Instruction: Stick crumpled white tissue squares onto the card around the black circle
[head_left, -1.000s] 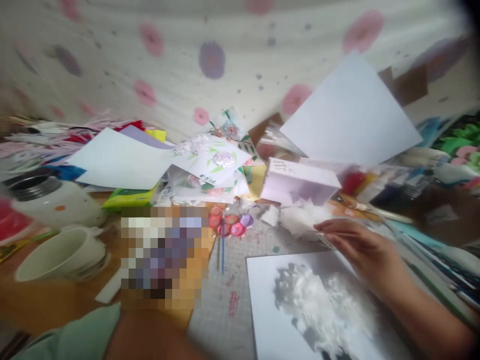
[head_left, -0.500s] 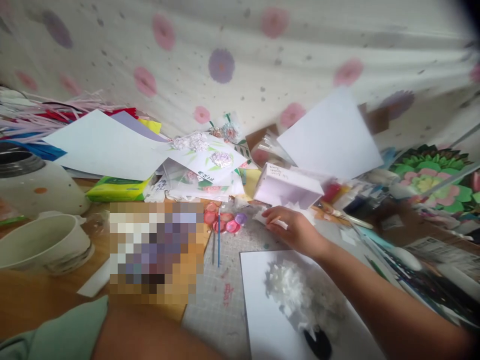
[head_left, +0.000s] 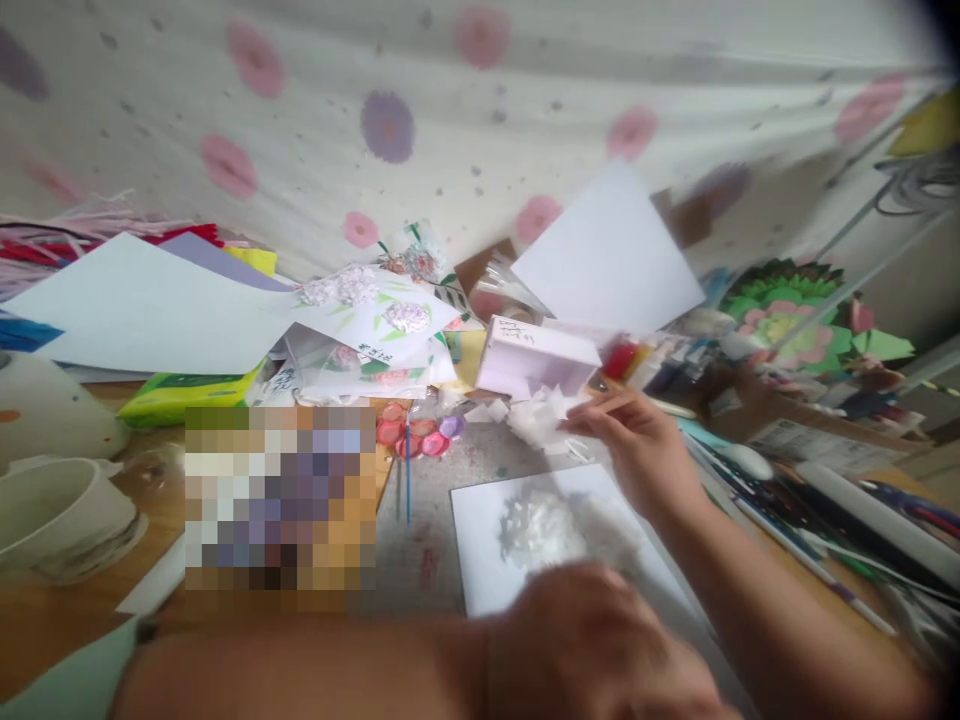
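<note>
My right hand (head_left: 641,440) reaches over the mat to a pile of white paper scraps (head_left: 536,418). Its thumb and fingertips come together at the pile's right edge; what is between them is too blurred to make out. Close to the camera, my left hand (head_left: 607,645) is smeared by motion, with its fingers mostly hidden. It passes over the lower part of a white sheet (head_left: 480,530), which bears a raised flower of white petals (head_left: 544,525). Shadow falls across the sheet's right side.
An open white box (head_left: 540,355) stands behind the scraps. Small pots of pink and purple paint (head_left: 420,435) and a blue brush (head_left: 408,475) lie left of the sheet. Farther left is a pale bowl (head_left: 64,515). Pens and tools (head_left: 795,540) line the right side.
My left hand has come into view from the lower left, over the sheet. My right hand's fingers have closed together at the scraps. The view has swung right.
</note>
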